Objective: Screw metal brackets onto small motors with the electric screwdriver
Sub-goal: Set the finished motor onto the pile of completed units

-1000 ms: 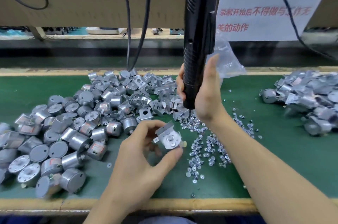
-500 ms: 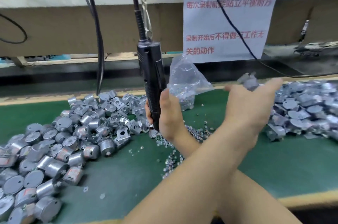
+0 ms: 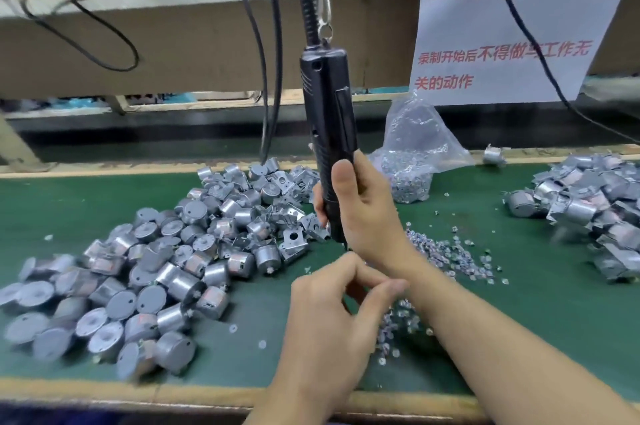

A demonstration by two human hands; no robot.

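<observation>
Screwdriver (image 3: 327,112) is gripped low on its barrel by the right hand (image 3: 367,216), fingers wrapped round it. Its long axis is near upright, top leaning slightly left, bit down, and it is hung from a cord above. Left hand (image 3: 332,306) is held low over the mat (image 3: 519,320), in front of the right wrist, fingers curled in and thumb against the forefinger. Whether a screw is pinched there cannot be told; no motor or bracket is seen in it. Loose motors (image 3: 166,261) are heaped to the left of the left hand, with brackets (image 3: 294,241) at the heap's far right edge, just left of the bit. The left hand is judged the nearer for the next pick, by a leftward reach. Screws (image 3: 443,251) are strewn under and right of the right wrist. The bit tip is hidden behind the right hand. The right pile (image 3: 581,202) is blurred; fitted brackets there are presumed, not confirmed.
</observation>
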